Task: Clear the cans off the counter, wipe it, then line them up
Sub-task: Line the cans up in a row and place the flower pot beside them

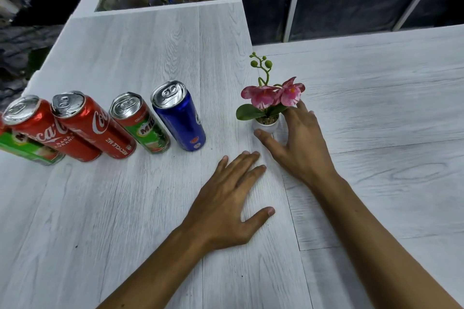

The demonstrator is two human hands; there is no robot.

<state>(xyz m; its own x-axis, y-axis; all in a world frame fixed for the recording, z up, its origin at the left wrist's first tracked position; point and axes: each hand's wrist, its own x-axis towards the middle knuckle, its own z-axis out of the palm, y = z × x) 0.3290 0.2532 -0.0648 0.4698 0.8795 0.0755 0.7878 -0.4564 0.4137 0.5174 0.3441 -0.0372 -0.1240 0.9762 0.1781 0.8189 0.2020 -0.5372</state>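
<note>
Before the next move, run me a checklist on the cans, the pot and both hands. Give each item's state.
1. Cans upright in a row: ok for the blue can, Milo can and Coke cans. The leftmost can is cut off by the frame edge: cannot tell.
2. Left hand free: ok, flat on the counter, holding nothing.
3. Right hand holding the pot: cannot tell. Thumb and fingers are spread on either side of it, contact unclear.
4. Pot clear of the blue can: ok, apart.
5. Counter wiped: cannot tell.
</note>
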